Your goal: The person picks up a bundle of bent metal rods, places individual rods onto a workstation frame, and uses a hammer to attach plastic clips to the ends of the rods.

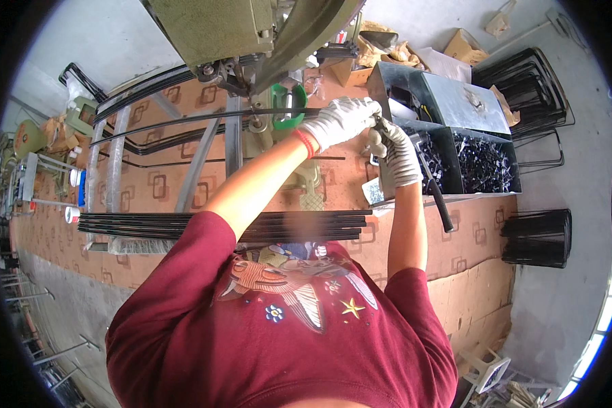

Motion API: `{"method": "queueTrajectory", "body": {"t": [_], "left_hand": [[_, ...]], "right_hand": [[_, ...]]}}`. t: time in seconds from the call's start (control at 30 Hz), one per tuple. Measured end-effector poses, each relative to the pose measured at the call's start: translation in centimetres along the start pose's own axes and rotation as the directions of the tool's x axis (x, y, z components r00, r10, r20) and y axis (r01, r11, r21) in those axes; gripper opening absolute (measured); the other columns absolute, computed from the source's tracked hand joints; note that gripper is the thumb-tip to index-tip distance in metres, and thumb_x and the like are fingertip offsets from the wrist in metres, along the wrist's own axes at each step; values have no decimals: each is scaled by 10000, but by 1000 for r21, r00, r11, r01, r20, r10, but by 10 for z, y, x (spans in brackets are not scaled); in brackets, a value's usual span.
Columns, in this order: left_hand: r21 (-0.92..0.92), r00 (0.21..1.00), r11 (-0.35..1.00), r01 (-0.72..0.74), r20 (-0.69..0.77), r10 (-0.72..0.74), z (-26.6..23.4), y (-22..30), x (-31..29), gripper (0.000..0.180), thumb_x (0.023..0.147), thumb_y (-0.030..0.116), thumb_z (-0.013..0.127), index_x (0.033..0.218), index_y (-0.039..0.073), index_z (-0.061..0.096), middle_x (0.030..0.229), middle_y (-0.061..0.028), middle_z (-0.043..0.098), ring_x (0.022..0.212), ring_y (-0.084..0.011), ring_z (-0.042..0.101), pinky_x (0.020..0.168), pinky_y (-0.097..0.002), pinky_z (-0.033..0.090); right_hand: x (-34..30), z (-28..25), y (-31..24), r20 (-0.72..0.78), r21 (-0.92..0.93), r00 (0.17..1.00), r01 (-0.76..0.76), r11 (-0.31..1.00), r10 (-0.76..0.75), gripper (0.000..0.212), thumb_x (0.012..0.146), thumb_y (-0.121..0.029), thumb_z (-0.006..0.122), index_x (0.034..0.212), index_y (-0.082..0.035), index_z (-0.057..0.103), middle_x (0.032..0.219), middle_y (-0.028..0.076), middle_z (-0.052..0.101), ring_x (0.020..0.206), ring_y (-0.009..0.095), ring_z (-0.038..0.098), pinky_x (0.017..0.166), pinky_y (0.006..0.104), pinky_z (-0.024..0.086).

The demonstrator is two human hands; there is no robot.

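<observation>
My left hand (341,121), in a white knit glove, is closed around the end of a long thin black rod (272,111). The rod runs left under the green machine's head. Fingertip to fingertip with it, my right hand (400,155), also gloved, has its fingers bent around a small dark piece that I cannot make out. Beside the right hand, a tool with a black handle (440,204) slants down over the edge of a metal bin; whether the hand touches it, I cannot tell.
A green machine (214,30) hangs over the bench. A bundle of black rods (217,223) lies in front of my body. To the right, metal bins (455,153) hold many small black parts (483,163). A green tray (289,105) sits behind the rod. Black bent frames (538,238) stand by the wall.
</observation>
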State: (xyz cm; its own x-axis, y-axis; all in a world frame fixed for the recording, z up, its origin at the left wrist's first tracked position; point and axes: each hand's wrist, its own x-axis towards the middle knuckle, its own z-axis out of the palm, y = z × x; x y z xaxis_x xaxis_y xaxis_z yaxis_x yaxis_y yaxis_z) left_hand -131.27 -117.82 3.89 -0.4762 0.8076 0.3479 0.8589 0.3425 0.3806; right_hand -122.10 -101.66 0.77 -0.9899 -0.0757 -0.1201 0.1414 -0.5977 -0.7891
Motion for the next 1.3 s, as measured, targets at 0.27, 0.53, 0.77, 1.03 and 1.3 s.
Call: {"method": "queueTrajectory", "body": {"t": [0.27, 0.53, 0.77, 1.03, 1.3], "left_hand": [[119, 990, 986, 116, -97, -105, 7, 11, 4, 231, 893, 286, 507, 1025, 98, 530, 855, -93, 603, 795, -264, 616, 702, -384, 481], [-15, 984, 994, 110, -141, -111, -1, 4, -14, 299, 899, 299, 510, 1170, 175, 506, 1047, -75, 631, 903, -282, 621, 748, -388, 497], [-17, 984, 991, 131, -119, -132, 0, -1, -14, 266, 898, 276, 514, 1142, 170, 527, 1027, -67, 641, 897, -277, 625, 743, -380, 500], [-11, 981, 990, 142, -134, -143, 0, 0, -13, 224, 900, 285, 511, 1079, 155, 546, 965, -70, 650, 871, -272, 625, 736, -372, 496], [-19, 988, 989, 150, -42, -151, 0, 10, 2, 247, 898, 348, 504, 1020, 137, 546, 863, -102, 653, 790, -302, 628, 683, -406, 485]], "right_hand": [[8, 13, 23, -179, -267, 871, 405, 874, -458, 205, 839, -33, 587, 1043, -29, 565, 856, 51, 622, 679, 117, 579, 638, 234, 485], [16, 1, 15, -226, -404, 833, 391, 827, -504, 115, 848, 6, 574, 951, -29, 612, 800, 15, 632, 599, 52, 525, 560, 189, 448], [25, -8, 12, -213, -448, 845, 362, 818, -491, 104, 860, 0, 566, 950, -24, 614, 756, 20, 640, 581, 66, 551, 552, 204, 469], [24, -4, 13, -249, -480, 856, 296, 826, -452, 111, 857, 4, 573, 958, -19, 614, 758, 34, 650, 560, 68, 539, 537, 201, 457], [19, -4, 5, -219, -554, 897, 208, 806, -383, 144, 863, 4, 563, 997, -19, 609, 788, 27, 637, 593, 63, 544, 547, 191, 440]]}}
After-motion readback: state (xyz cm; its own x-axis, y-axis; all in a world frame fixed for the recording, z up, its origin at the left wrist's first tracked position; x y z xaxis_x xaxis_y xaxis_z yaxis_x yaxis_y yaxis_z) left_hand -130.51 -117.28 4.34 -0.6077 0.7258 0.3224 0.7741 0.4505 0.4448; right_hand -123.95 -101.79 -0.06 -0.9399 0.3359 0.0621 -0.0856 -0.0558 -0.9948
